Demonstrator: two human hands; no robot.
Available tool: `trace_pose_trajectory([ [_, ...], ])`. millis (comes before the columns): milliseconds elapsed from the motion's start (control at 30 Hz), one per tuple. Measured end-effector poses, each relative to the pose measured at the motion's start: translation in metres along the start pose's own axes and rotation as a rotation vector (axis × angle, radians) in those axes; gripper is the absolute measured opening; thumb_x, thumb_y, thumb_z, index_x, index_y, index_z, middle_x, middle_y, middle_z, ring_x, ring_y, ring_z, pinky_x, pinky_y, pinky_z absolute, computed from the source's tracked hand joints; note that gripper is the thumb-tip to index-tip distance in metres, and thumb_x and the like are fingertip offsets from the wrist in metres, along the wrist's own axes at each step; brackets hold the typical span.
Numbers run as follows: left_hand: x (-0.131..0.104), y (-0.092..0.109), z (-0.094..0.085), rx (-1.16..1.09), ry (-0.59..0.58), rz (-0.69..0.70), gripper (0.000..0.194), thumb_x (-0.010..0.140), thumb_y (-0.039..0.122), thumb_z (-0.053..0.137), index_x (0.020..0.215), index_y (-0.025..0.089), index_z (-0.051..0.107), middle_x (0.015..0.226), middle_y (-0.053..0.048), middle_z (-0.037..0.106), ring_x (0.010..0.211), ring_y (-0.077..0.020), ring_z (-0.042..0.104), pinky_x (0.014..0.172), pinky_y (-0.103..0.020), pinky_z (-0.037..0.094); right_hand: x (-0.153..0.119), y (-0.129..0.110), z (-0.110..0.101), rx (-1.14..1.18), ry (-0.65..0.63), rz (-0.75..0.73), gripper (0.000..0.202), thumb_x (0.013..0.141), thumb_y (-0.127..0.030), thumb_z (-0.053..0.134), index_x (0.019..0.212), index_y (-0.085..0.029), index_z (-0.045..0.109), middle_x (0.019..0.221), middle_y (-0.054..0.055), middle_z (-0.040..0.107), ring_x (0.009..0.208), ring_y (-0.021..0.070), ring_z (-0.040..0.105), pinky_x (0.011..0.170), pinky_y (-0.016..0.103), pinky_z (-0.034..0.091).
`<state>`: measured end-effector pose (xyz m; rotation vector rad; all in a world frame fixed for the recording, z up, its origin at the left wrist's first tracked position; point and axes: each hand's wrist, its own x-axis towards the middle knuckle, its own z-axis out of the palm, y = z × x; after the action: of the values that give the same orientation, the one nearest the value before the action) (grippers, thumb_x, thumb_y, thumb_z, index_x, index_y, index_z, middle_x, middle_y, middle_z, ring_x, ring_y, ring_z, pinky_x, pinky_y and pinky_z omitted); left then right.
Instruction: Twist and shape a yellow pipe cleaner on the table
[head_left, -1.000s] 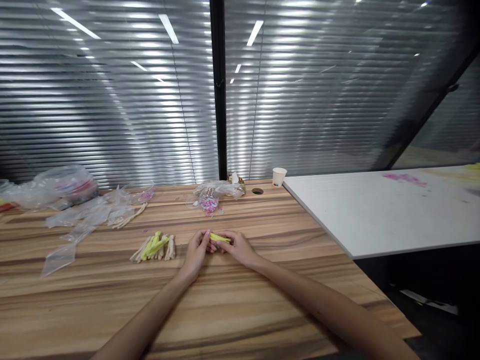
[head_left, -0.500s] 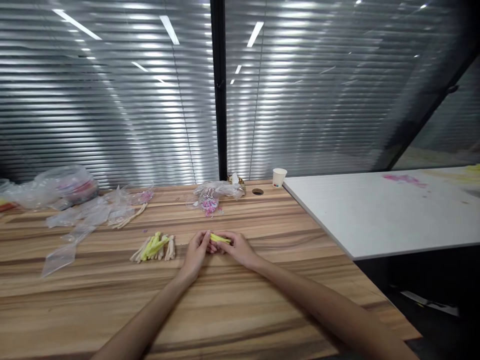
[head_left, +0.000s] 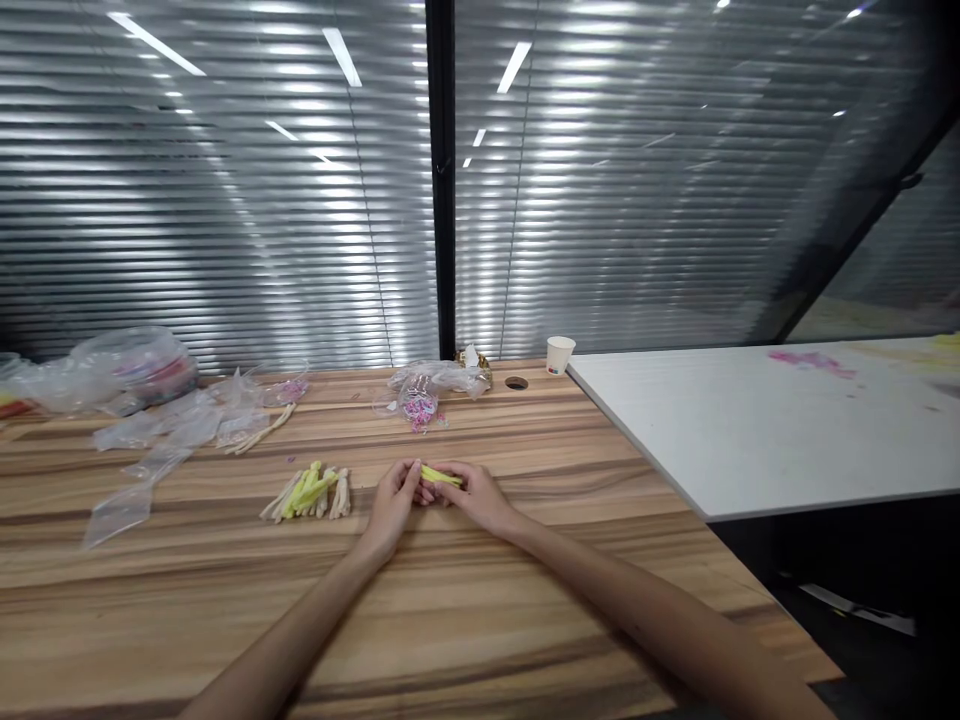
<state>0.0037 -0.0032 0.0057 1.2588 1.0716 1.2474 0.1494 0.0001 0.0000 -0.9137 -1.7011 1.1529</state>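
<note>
My left hand (head_left: 393, 505) and my right hand (head_left: 477, 497) rest on the wooden table (head_left: 465, 620) and meet at their fingertips. Both pinch one thin yellow-green stick (head_left: 439, 476) that lies across between them. A small heap of yellow-green and cream sticks (head_left: 309, 494) lies on the table just left of my left hand, apart from it.
Crumpled clear plastic bags (head_left: 161, 425) lie at the back left. A clear bag of small pink pieces (head_left: 421, 392) sits at the back middle, beside a round cable hole (head_left: 515, 382) and a paper cup (head_left: 559, 354). A white table (head_left: 772, 420) adjoins on the right.
</note>
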Motion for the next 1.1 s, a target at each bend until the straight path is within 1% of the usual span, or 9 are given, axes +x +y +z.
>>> trace_pose_trajectory([
  [200,0.0007,-0.0017,-0.0008,0.005,-0.003,0.003,0.037,0.072,0.051,0.058,0.076,0.014,0.054,0.058,0.001,0.056,0.051,-0.0119,0.052,0.051,-0.022,0.042,0.0,0.0023,-0.0003,0.006,-0.004,-0.011,0.035,0.079,-0.031,0.054,0.109,-0.016,0.062,0.093,0.006,0.067,0.062,0.0127,0.056,0.061,0.025,0.047],
  [433,-0.001,0.0008,0.0005,0.007,-0.002,0.002,0.036,0.072,0.05,0.058,0.077,0.014,0.054,0.058,0.002,0.056,0.051,-0.0116,0.052,0.051,-0.021,0.042,-0.0002,0.0007,-0.0004,-0.022,-0.013,-0.005,0.031,0.08,-0.033,0.053,0.105,-0.017,0.064,0.089,0.005,0.067,0.063,0.0127,0.056,0.062,0.025,0.047],
  [667,-0.0009,0.0019,0.0008,0.016,-0.002,0.014,0.037,0.071,0.051,0.058,0.075,0.015,0.054,0.057,0.001,0.055,0.051,-0.0117,0.051,0.05,-0.022,0.042,-0.0002,0.0003,-0.0006,-0.042,-0.018,-0.019,0.031,0.081,-0.034,0.053,0.105,-0.017,0.064,0.088,0.004,0.067,0.064,0.0131,0.057,0.062,0.025,0.047],
  [933,-0.0008,0.0004,0.0005,0.004,-0.003,0.004,0.037,0.071,0.05,0.059,0.076,0.014,0.054,0.059,0.001,0.055,0.051,-0.0115,0.051,0.05,-0.021,0.041,-0.0004,0.0015,-0.0009,-0.074,-0.022,-0.02,0.032,0.082,-0.034,0.052,0.106,-0.017,0.064,0.091,0.005,0.067,0.065,0.0133,0.057,0.064,0.025,0.048],
  [1100,-0.0006,0.0,0.0002,0.002,0.004,-0.004,0.038,0.07,0.051,0.06,0.076,0.014,0.054,0.058,0.001,0.055,0.052,-0.0121,0.052,0.051,-0.022,0.042,-0.0007,0.0019,-0.0016,-0.11,-0.006,-0.047,0.032,0.083,-0.035,0.051,0.107,-0.019,0.064,0.095,0.005,0.067,0.071,0.0148,0.058,0.067,0.026,0.047],
])
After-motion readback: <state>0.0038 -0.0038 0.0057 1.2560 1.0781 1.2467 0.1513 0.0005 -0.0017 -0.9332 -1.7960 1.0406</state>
